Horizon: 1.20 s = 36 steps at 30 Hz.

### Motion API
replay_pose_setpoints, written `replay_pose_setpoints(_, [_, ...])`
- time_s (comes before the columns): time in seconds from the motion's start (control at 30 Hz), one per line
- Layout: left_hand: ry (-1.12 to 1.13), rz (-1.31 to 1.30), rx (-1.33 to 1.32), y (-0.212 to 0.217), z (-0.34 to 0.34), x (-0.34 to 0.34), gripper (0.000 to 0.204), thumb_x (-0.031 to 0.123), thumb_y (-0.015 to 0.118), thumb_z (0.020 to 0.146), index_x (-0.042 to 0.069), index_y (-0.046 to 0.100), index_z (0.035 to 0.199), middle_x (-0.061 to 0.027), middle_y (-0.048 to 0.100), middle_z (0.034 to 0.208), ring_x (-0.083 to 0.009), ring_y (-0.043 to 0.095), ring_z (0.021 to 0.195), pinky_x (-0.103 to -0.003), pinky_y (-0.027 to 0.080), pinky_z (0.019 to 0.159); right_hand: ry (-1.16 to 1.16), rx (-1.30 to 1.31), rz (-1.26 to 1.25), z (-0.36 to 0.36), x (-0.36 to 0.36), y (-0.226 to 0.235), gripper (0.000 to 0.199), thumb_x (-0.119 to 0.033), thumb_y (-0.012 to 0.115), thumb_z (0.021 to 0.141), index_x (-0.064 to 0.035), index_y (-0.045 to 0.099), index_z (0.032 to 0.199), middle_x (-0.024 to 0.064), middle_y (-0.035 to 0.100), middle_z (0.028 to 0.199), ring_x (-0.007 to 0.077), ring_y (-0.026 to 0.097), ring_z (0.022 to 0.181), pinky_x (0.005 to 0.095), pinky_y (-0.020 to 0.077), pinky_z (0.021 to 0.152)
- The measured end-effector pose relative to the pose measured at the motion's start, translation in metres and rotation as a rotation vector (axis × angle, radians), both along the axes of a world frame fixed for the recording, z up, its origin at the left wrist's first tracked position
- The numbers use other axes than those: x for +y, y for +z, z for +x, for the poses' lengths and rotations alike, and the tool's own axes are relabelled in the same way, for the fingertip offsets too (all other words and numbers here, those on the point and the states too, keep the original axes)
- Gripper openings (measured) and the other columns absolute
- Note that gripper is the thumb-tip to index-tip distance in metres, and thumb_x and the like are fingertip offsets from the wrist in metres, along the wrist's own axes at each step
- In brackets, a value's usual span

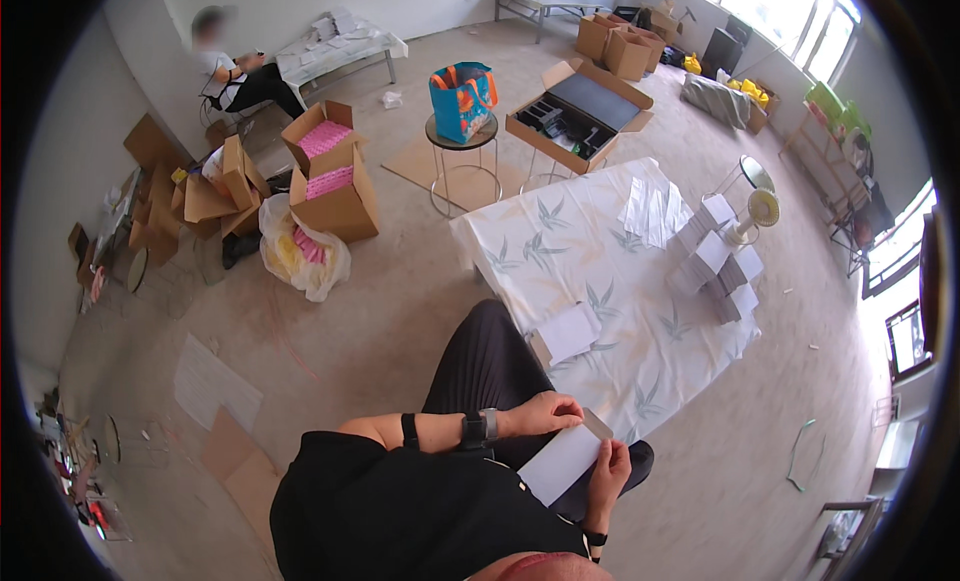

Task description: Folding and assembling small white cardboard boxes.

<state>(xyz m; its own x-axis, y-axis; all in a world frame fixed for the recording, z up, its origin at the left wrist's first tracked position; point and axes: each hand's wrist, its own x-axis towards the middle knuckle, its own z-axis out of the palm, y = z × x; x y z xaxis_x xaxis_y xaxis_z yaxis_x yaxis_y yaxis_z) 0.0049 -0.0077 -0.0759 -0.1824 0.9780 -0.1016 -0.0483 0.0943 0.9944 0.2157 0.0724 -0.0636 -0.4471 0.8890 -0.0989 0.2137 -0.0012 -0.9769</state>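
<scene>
A white rectangular piece of card or paper (562,466) with a greyish-brown flap along its far edge lies over my lap. My left hand (545,413) pinches it near the far left corner, fingertips drawn together. At its right edge, my right hand (608,471) grips it between thumb and fingers. A similar white piece (568,334) with a grey-brown side rests on the near left part of the table, just beyond my knee. Whether the held piece is one layer or folded, I cannot tell.
The table (540,271) has a white leaf-patterned cloth. White stacks (712,261) stand on its right side by a small fan (757,216); whitish sheets (652,213) lie behind. A blue bag (462,103) sits on a stool. Cartons (335,203) hold pink items. Another person (225,71) sits far left.
</scene>
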Motion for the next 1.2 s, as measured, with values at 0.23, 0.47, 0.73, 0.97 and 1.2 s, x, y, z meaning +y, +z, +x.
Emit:
replay_pose_setpoints(0.23, [0.014, 0.014, 0.034, 0.004, 0.002, 0.006, 0.021, 0.018, 0.069, 0.099, 0.000, 0.070, 0.110, -0.0042, 0.073, 0.098, -0.0080, 0.064, 0.091, -0.028, 0.053, 0.084, -0.024, -0.002, 0.001, -0.001, 0.001, 0.011, 0.020, -0.018, 0.060, 0.107, -0.0015, 0.062, 0.097, -0.0084, 0.051, 0.076, 0.0010, 0.041, 0.067, 0.0189, 0.0317, 0.058])
replay_pose_setpoints(0.47, [0.055, 0.040, 0.049, 0.016, 0.010, 0.000, 0.019, 0.017, 0.070, 0.098, 0.000, 0.070, 0.106, -0.0058, 0.074, 0.094, -0.0082, 0.064, 0.086, -0.028, 0.053, 0.080, -0.027, 0.032, -0.020, 0.006, -0.003, 0.012, 0.020, -0.018, 0.060, 0.107, -0.0013, 0.062, 0.096, -0.0079, 0.051, 0.076, 0.0015, 0.041, 0.067, 0.0196, 0.0325, 0.059])
replay_pose_setpoints(0.73, [0.015, -0.029, 0.076, 0.025, 0.003, 0.002, 0.014, 0.013, 0.068, 0.100, 0.000, 0.071, 0.103, -0.0007, 0.072, 0.092, -0.0051, 0.061, 0.087, -0.025, 0.052, 0.078, -0.065, -0.052, 0.069, 0.003, -0.008, 0.022, 0.017, -0.015, 0.063, 0.104, 0.0001, 0.064, 0.095, -0.0041, 0.053, 0.072, 0.0035, 0.046, 0.066, 0.0223, 0.0372, 0.057])
replay_pose_setpoints(0.97, [-0.013, -0.101, -0.084, 0.024, -0.009, -0.004, 0.010, 0.008, 0.064, 0.102, 0.001, 0.069, 0.106, 0.0019, 0.069, 0.097, -0.0029, 0.060, 0.090, -0.019, 0.049, 0.080, -0.061, 0.012, -0.045, -0.010, -0.010, 0.029, 0.013, -0.012, 0.066, 0.102, 0.0004, 0.066, 0.097, -0.0076, 0.057, 0.072, -0.0010, 0.047, 0.066, 0.0194, 0.0388, 0.057])
replay_pose_setpoints(1.2, [0.194, -0.246, -0.363, 0.032, 0.010, 0.004, 0.011, 0.006, 0.067, 0.098, 0.003, 0.063, 0.108, -0.0008, 0.067, 0.098, -0.0061, 0.062, 0.091, -0.022, 0.050, 0.083, -0.044, 0.041, -0.157, 0.001, -0.021, 0.024, 0.013, -0.013, 0.067, 0.101, -0.0001, 0.065, 0.101, -0.0052, 0.063, 0.079, 0.0002, 0.056, 0.072, 0.0176, 0.0444, 0.063])
